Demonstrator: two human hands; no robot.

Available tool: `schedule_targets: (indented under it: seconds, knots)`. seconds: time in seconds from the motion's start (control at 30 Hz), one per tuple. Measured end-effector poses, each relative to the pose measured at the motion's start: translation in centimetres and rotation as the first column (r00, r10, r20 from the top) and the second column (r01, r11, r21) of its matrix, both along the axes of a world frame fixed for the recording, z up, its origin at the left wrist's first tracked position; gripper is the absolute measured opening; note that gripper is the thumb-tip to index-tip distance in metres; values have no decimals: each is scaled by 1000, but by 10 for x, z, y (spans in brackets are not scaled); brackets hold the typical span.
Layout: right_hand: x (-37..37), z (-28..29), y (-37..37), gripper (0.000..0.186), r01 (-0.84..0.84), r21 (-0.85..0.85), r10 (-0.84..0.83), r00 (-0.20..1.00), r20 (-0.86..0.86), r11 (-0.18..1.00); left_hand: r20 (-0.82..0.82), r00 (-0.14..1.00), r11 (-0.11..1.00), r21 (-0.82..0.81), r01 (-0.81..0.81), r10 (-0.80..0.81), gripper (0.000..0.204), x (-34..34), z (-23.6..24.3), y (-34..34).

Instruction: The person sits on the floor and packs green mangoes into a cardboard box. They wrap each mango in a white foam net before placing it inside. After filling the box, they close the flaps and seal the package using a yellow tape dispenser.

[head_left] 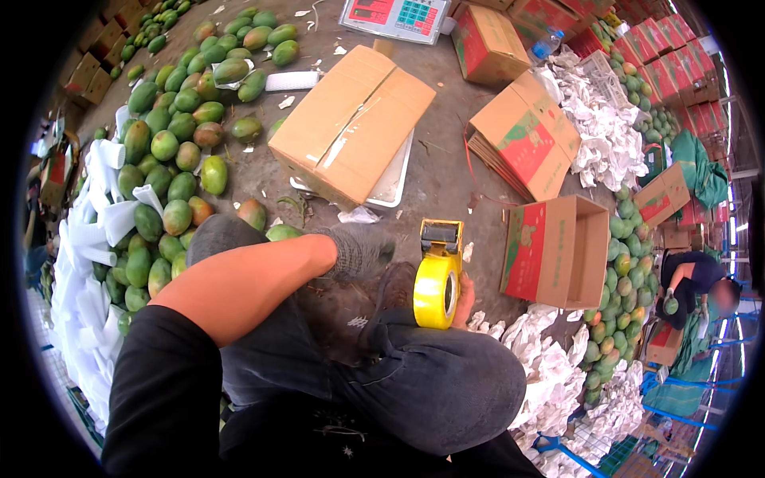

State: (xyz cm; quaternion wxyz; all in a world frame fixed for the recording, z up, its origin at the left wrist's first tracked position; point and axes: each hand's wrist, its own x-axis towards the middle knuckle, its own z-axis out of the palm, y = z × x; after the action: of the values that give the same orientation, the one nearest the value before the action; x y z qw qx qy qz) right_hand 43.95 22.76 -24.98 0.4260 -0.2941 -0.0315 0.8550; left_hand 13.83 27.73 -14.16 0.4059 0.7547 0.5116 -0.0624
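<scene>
My right hand point(464, 301) is closed round a tape dispenser point(441, 231) with a large yellow roll of packing tape, held above my right knee. My left hand point(362, 248), in a grey knit glove, hangs over my lap near a closed brown carton point(351, 123); its fingers are blurred, and I cannot tell how they are bent. Clear tape runs along part of the carton's top seam. Beneath the carton is a white scale platform point(392, 179), mostly hidden. The scale's display and keypad point(396, 17) stand beyond it.
Many green mangoes point(171, 147) are heaped at left beside white foam sleeves point(88, 239). At right are an open carton point(558, 251), flattened cartons point(530, 131), crumpled white paper point(594, 111) and more mangoes point(625, 279). Another person point(689, 291) bends over at far right, holding a mango.
</scene>
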Motion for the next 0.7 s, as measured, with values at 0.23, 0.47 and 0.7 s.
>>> schedule_targets:
  seconds: [0.23,0.47,0.7]
  knots:
    - [0,-8,2,55,77,-33,-76,996,46,996,-368,928,995,-57,-81,54,57,-42,-77,22]
    - [8,-11,3,53,74,8,-74,996,-57,997,70,984,979,-136,-150,161,49,12,-14,25]
    - [5,-15,1,52,30,35,-25,990,-141,999,685,642,935,-189,-301,345,71,33,16,27]
